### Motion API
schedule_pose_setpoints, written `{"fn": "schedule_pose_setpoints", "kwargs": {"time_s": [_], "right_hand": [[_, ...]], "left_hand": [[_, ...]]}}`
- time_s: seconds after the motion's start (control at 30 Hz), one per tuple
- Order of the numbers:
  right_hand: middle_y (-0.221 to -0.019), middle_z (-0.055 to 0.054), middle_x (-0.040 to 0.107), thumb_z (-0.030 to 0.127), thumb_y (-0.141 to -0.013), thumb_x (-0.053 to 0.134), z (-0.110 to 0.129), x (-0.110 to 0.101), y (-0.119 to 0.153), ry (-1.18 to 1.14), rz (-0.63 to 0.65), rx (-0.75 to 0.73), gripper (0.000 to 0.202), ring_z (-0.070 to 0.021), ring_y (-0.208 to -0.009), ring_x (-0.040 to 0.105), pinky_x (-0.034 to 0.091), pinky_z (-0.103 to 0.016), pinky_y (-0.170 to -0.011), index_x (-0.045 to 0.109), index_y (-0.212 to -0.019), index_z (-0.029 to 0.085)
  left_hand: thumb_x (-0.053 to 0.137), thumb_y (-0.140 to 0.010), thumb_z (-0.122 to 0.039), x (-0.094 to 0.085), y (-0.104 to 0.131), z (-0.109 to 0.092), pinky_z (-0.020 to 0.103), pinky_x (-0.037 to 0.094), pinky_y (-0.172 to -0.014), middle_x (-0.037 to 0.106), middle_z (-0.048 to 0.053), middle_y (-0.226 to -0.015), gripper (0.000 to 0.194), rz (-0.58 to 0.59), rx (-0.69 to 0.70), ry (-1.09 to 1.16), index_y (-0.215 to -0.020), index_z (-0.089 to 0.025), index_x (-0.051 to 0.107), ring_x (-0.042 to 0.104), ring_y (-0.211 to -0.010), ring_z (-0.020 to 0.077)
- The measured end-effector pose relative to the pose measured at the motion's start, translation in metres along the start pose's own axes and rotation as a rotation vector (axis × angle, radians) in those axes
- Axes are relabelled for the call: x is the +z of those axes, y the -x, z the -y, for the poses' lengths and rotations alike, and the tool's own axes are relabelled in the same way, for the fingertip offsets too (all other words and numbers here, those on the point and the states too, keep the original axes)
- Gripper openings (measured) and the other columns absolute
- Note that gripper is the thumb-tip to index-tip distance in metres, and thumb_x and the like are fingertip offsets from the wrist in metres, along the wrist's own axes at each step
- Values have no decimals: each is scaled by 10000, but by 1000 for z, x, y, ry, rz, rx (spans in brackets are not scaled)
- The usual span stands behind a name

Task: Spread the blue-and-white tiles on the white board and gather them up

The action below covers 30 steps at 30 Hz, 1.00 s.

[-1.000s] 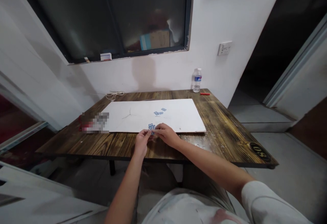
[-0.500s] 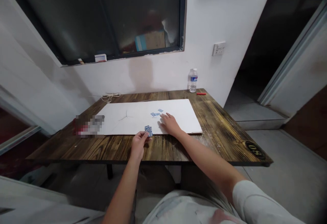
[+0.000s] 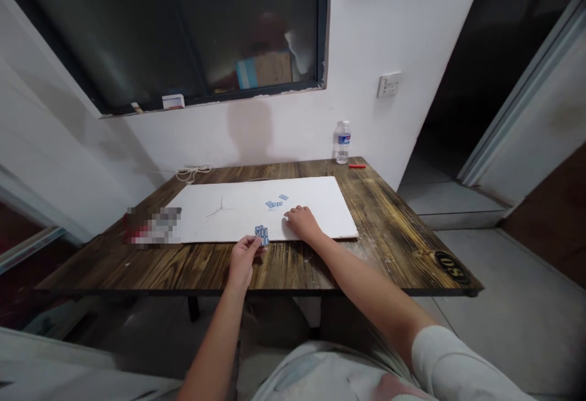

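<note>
My left hand (image 3: 242, 260) pinches a small bunch of blue-and-white pieces (image 3: 262, 235) between thumb and fingers, held over the near edge of a white board (image 3: 242, 199). They look like flat cards or paper cut-outs with dark blue outlines; their exact kind is too small to make out. My right hand (image 3: 302, 222) rests palm down on the board, fingers a little bent and apart, with nothing visible in it. Just beyond its fingertips lie several similar blue-striped pieces (image 3: 276, 204), with one group (image 3: 284, 197) set slightly apart, farther back.
The board lies on a dark wooden table (image 3: 384, 242). A water bottle (image 3: 342, 143) and a red pen-like stick (image 3: 357, 166) are at the back right; a coiled white cable (image 3: 193, 173) is at the back left. A blurred-out item (image 3: 155, 226) covers the board's left end.
The view has shifted slightly, moving everything a little left in the picture. My right fingertips have drawn back slightly from the pieces on the board. My left hand keeps its hold.
</note>
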State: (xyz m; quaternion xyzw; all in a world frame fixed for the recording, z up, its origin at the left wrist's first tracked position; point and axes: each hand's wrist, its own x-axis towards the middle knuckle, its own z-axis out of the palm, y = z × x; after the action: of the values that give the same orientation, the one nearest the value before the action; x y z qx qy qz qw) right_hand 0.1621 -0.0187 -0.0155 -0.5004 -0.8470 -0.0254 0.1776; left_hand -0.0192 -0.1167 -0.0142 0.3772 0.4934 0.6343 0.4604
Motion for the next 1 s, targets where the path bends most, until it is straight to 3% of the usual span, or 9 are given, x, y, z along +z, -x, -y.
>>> {"fn": "schedule_pose_setpoints", "kwargs": {"time_s": [0.17,0.37,0.7,1.0], "right_hand": [[-1021,-117,664,216,-919,473,0,-9,3,19,37,-11,258,-234,-994,535,357,-330,-796,676,-1072,171],[-1077,-133,642,274,-897,519,2,-27,13,-3,95,-38,235,-246,-1015,507,383,-312,-777,723,-903,158],[-932,-136,691,119,-882,478,1,-22,16,90,134,-127,201,-228,-895,591,396,-300,-762,670,-941,123],[-998,-107,700,70,-852,462,-4,-15,10,0,79,-63,354,-211,-930,610,404,-287,-798,635,-1149,156]], "left_hand": [[853,-495,-403,0,0,0,194,456,-504,641,-14,-603,414,1,-2,-14,-706,-137,616,613,-498,110],[858,-474,-416,0,-1,0,192,448,-492,639,-14,-600,438,-7,-7,-11,-702,-135,612,614,-495,115],[856,-476,-430,0,-2,-1,190,458,-516,646,-7,-612,445,7,4,-33,-705,-130,621,616,-511,109],[861,-450,-443,2,-1,-3,196,468,-516,642,-11,-619,477,1,1,-45,-713,-127,619,618,-512,112]]}}
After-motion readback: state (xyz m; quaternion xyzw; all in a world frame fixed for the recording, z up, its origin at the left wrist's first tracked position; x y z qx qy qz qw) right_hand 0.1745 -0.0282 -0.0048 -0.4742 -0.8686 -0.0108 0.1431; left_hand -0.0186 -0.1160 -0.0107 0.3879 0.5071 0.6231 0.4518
